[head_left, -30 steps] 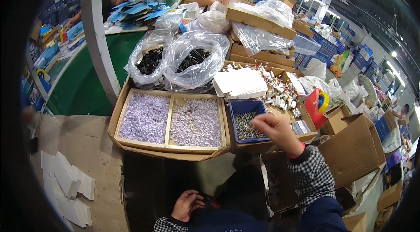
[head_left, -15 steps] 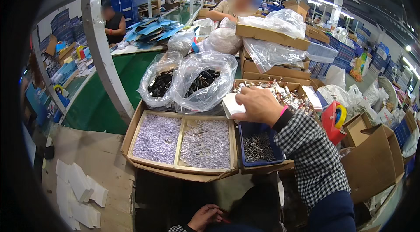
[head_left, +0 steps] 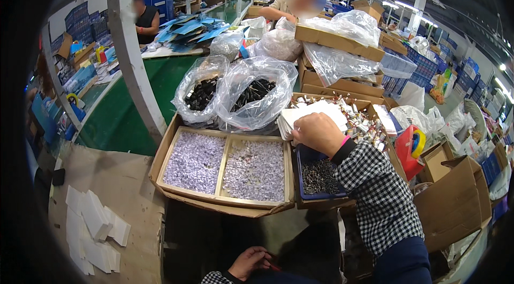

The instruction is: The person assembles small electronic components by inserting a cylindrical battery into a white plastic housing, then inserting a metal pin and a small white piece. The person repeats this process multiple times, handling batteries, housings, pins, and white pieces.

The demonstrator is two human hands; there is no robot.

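Observation:
A stack of white cards (head_left: pixel 322 109) is gripped in my right hand (head_left: pixel 320 134), fingers bent over its near edge. The cards lie fanned, above a blue tray (head_left: pixel 303 195) of small dark metal pieces (head_left: pixel 320 178) and the near side of a box of small wired parts (head_left: pixel 368 126). Low down by my lap is my left hand (head_left: pixel 249 262), its fingers curled in; a thin red thing (head_left: pixel 274 268) shows at its fingertips, too small to name. Left of the blue tray, a two-part wooden frame (head_left: pixel 220 166) holds many tiny pale lilac pieces (head_left: pixel 255 172).
Behind the frame stand two clear bags (head_left: pixel 286 77) of black parts (head_left: pixel 254 94). White blocks (head_left: pixel 96 219) lie on cardboard at left. At right are a red tape dispenser (head_left: pixel 408 151) and open cartons (head_left: pixel 455 193). A co-worker (head_left: pixel 281 8) sits across the bench.
The white cards in my right hand went from a compact stack to a broader fan toward the wired parts. My left hand stays low. The view has shifted slightly.

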